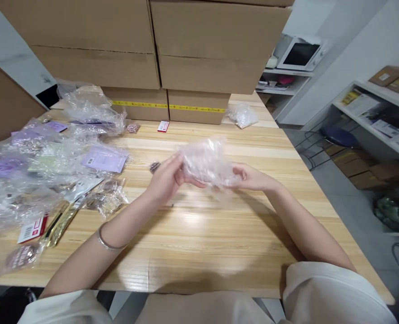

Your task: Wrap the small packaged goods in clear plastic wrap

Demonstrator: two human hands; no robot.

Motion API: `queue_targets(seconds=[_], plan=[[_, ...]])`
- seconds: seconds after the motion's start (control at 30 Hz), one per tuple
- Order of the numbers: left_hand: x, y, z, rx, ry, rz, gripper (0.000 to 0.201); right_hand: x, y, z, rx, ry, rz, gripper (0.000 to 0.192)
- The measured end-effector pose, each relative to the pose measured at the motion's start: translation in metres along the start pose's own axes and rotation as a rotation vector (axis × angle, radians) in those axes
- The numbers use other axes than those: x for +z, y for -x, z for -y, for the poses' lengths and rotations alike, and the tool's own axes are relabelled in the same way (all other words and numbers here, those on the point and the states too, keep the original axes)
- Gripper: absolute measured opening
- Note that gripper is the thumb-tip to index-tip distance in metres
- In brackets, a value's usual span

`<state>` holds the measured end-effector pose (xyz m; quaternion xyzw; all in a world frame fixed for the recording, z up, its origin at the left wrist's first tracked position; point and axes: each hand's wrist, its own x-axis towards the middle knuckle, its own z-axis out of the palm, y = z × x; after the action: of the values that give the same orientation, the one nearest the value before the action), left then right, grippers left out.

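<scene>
Clear plastic bag held above the middle of the wooden table, left hand gripping its left end, right hand gripping its right end, heap of plastic packets on the table's left side, cardboard boxes stacked at the table's far edge

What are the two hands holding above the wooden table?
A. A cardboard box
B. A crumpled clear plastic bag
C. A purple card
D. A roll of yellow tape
B. The left hand and the right hand grip the two ends of a crumpled clear plastic bag, lifted above the table; the cardboard boxes stand untouched at the back.
</scene>
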<state>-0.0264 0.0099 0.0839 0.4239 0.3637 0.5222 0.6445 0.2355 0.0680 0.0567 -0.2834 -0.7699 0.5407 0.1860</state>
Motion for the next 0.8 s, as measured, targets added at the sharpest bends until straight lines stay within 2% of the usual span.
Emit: queue_targets(seconds=[0.07,0.13,0.2,0.27,0.33,0.37,0.43,0.5,0.53,0.57,0.63,0.7,0.73,0.77,0.8], plan=[[-0.011,-0.012,0.000,-0.046,0.029,-0.186,0.033,-0.003,0.007,0.012,0.162,-0.119,0.066,0.061],[-0.019,-0.022,0.002,-0.053,0.071,-0.272,0.032,-0.002,0.009,0.017,0.283,-0.186,0.048,0.072],[-0.024,-0.028,0.005,-0.037,0.141,-0.301,0.038,0.004,0.005,0.015,0.330,-0.201,-0.099,0.073],[-0.023,-0.029,0.009,-0.062,0.164,-0.314,0.049,0.015,-0.002,0.010,0.294,-0.116,-0.353,0.064],[-0.020,-0.027,0.015,-0.182,0.110,-0.247,0.062,0.031,-0.009,0.003,0.203,0.113,-0.606,0.051],[-0.018,-0.025,0.019,-0.281,0.060,-0.160,0.067,0.039,-0.011,0.000,0.162,0.248,-0.684,0.045],[-0.015,-0.021,0.025,-0.520,-0.055,0.094,0.075,0.055,-0.012,-0.003,0.117,0.465,-0.741,0.033],[-0.014,-0.017,0.031,-0.673,-0.169,0.285,0.075,0.066,-0.011,-0.002,0.099,0.560,-0.709,0.025],[-0.013,-0.015,0.033,-0.687,-0.226,0.311,0.070,0.068,-0.009,-0.001,0.079,0.555,-0.665,0.025],[-0.013,-0.013,0.035,-0.654,-0.281,0.292,0.061,0.067,-0.008,0.000,0.050,0.523,-0.590,0.027],[-0.011,-0.011,0.038,-0.515,-0.382,0.190,0.039,0.060,-0.007,0.002,0.002,0.377,-0.346,0.030],[-0.010,-0.010,0.040,-0.402,-0.438,0.135,0.024,0.045,-0.008,-0.001,0.037,0.140,-0.110,0.035],[-0.009,-0.011,0.040,-0.376,-0.430,0.135,0.020,0.036,-0.010,-0.005,0.084,0.019,-0.061,0.038],[-0.009,-0.011,0.041,-0.369,-0.401,0.143,0.019,0.027,-0.012,-0.011,0.131,-0.083,-0.083,0.040],[-0.009,-0.011,0.042,-0.378,-0.360,0.154,0.018,0.017,-0.013,-0.018,0.167,-0.158,-0.166,0.042]])
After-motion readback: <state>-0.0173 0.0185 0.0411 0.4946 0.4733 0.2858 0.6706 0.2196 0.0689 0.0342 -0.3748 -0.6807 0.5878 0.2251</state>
